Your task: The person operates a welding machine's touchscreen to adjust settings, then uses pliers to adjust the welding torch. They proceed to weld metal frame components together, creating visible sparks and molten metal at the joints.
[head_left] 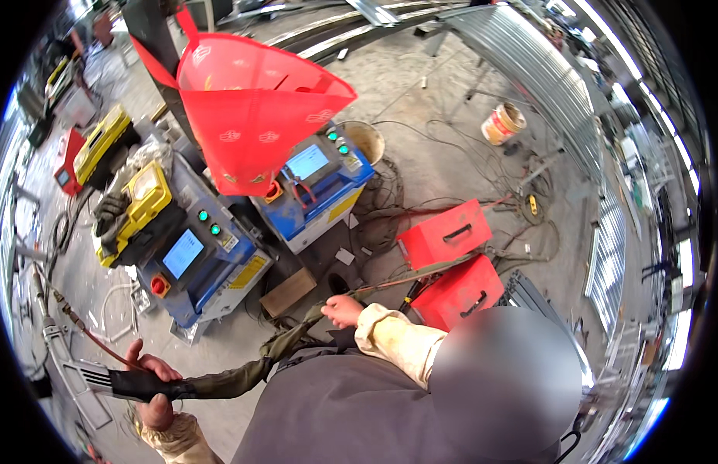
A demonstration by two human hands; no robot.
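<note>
Here, the left hand grips the black torch handle at lower left; the right hand pinches its sleeved cable mid-frame. Probably best kept slack, unkinked.

concrete floor bears welders, red boxes, perhaps cables

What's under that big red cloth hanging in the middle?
The red cloth hangs over a blue machine, whose lit screen and green lights show below its edge. Whatever lies behind the cloth itself is covered.
</note>
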